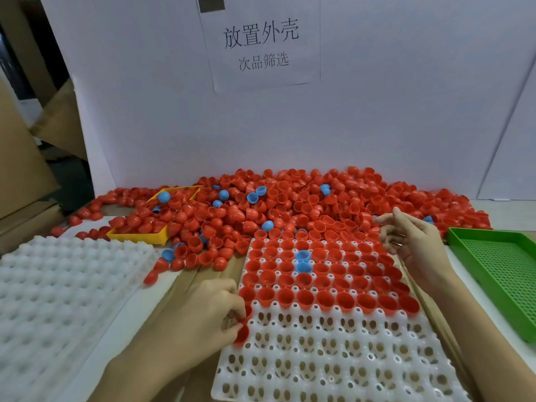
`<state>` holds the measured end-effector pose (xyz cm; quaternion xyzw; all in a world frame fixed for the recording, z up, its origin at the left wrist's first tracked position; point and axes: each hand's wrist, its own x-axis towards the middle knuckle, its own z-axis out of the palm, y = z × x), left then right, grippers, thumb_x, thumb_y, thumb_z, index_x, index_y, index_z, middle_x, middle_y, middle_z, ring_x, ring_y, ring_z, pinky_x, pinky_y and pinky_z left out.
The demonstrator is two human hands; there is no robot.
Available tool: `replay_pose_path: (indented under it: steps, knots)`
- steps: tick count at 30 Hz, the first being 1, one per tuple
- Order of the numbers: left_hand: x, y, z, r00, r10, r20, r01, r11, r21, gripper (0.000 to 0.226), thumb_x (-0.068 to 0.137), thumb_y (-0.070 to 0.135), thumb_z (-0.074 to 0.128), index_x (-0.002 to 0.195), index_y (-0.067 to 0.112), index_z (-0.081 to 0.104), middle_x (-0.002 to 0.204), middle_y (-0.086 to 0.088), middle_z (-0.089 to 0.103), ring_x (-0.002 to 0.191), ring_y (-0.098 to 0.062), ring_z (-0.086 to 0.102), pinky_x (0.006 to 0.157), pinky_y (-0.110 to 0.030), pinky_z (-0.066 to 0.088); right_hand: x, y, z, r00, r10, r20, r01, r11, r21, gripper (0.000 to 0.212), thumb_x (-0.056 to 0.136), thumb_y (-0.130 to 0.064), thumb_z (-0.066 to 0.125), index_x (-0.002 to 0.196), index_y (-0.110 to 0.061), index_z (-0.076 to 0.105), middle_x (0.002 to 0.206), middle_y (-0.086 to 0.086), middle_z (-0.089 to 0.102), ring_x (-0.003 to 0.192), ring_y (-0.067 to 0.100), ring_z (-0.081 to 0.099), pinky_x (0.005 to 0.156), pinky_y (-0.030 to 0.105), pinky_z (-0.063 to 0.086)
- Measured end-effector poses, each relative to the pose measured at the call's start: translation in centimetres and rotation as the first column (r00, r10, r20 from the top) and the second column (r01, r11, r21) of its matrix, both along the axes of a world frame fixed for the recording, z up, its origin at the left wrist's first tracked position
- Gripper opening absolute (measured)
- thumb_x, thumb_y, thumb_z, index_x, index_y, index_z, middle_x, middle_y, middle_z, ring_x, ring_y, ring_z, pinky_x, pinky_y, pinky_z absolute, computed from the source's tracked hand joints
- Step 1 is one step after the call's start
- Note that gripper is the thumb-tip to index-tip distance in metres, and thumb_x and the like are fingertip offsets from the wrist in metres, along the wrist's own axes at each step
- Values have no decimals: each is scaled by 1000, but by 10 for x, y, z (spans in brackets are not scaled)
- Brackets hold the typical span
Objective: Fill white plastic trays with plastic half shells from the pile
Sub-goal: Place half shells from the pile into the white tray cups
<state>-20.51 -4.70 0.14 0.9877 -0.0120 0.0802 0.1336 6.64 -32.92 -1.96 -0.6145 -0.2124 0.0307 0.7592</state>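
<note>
Red half shells (242, 333) pinched by left hand (203, 317) fingers at white tray (333, 358) edge; right hand (412, 245) loose, holding nothing, w/ pile (290, 204) just beyond. Risk: shell could be seated crooked & tipped out

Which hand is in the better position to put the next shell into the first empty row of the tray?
Left. The left hand already pinches a red shell at the left edge of the white tray, beside the first empty row. The right hand hovers open near the pile, apparently holding nothing.
</note>
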Motion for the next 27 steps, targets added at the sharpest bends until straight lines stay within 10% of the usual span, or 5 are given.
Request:
replay_pose_path:
  steps: [9, 17, 22, 27]
  knots:
    - [40, 23, 18, 985, 56, 165, -25, 983, -182, 7, 92, 31, 75, 87, 34, 80, 82, 20, 66, 84, -2, 65, 72, -15, 51, 3, -2, -1, 999, -35, 11, 35, 999, -14, 42, 109, -33, 52, 98, 0, 76, 71, 12, 66, 57, 15, 58, 50, 19, 48]
    - [150, 27, -31, 921, 262, 289, -146, 919, -367, 31, 103, 38, 58, 129, 23, 65, 126, 12, 53, 124, -6, 44, 108, -26, 38, 13, -4, -13, 972, -192, 134, 211, 967, -146, 34, 110, -26, 52, 89, -20, 78, 71, 9, 69, 57, 15, 61, 54, 23, 50]
    - [170, 29, -48, 905, 274, 327, -108, 889, -445, 30, 105, 37, 54, 129, 22, 63, 127, 14, 52, 124, -3, 41, 110, -26, 33, 28, -8, -28, 829, -419, 371, 552, 721, -419, 22, 108, -25, 49, 101, -39, 64, 86, -10, 72, 73, 14, 70, 70, 45, 61]
    - [179, 31, -53, 884, 307, 353, -109, 869, -483, 23, 105, 32, 55, 122, 21, 66, 119, 12, 57, 121, -8, 47, 108, -28, 38, 38, -7, -35, 749, -372, 549, 648, 587, -486, 37, 99, 6, 52, 117, -21, 69, 125, 1, 66, 111, 15, 63, 91, 23, 46]
